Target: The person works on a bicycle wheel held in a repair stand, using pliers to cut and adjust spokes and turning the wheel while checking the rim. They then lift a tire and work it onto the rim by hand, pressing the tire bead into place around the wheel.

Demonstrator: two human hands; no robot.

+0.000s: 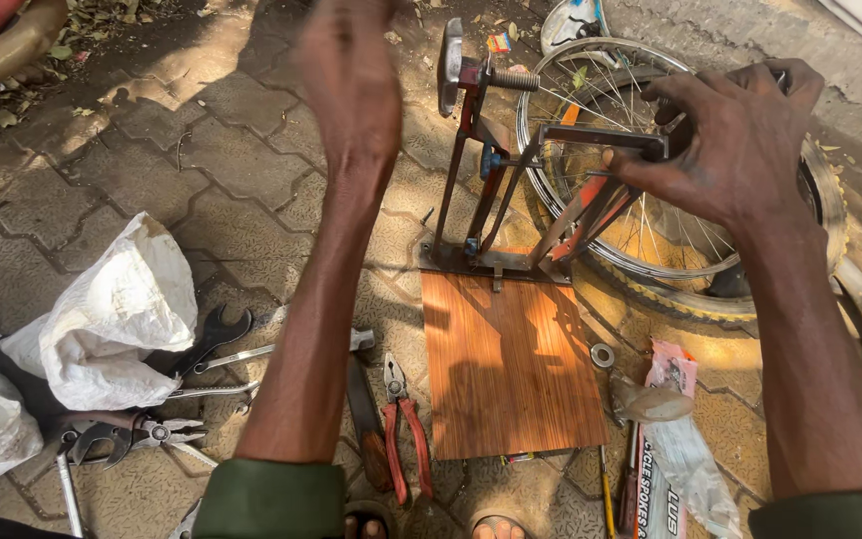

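Far left: white sack (112, 319) over spanners (207, 344) on paving. Upper centre: left hand (351, 75) raised, blurred, holding nothing (fingers cannot tell whether spread). Lower centre: red-handled pliers (406, 429) beside wooden board (511, 364). Above it: metal stand (511, 170). Upper right: right hand (740, 140) clamped on the stand's bar, against bicycle wheel (650, 240).

Outdoor ground of interlocking grey paving blocks (202, 130), dappled sunlight, dry leaves (82, 30) at edge.
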